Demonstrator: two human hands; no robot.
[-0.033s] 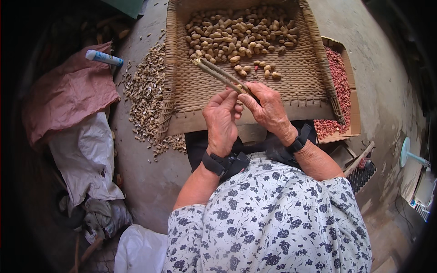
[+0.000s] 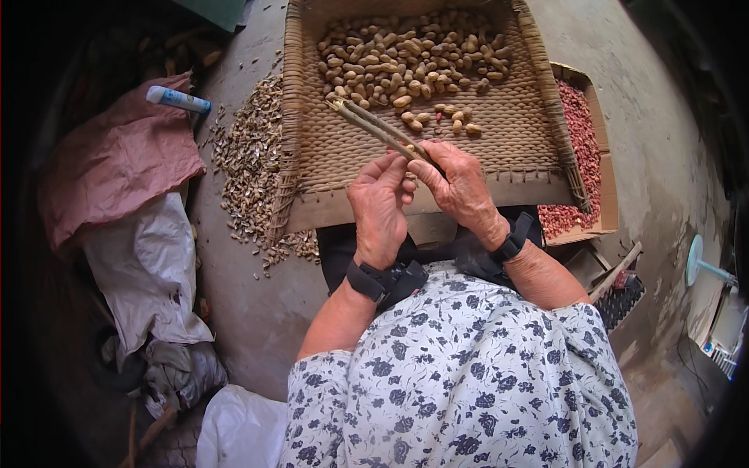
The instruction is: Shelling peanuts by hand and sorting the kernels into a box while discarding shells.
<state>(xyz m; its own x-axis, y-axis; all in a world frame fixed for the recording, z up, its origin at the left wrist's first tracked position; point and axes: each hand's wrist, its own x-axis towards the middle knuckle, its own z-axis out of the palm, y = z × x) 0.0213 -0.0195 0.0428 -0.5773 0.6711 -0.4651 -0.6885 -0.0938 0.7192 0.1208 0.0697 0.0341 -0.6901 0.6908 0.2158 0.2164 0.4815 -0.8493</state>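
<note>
My right hand is closed round a pair of thin greenish-brown sticks, which lie side by side and point up and to the left. Just beside it, my left hand has thumb and fingertips pinched together at the sticks' near end. What those fingertips hold, if anything, is hidden. Both hands are over the near part of a woven basket tray. Unshelled peanuts are heaped at the tray's far end, with several loose ones nearer and one small red kernel among them.
Broken peanut shells lie piled on the floor left of the tray. On the right, a cardboard box holds red kernels. Farther left are a reddish cloth, a white-and-blue tube and a white sack.
</note>
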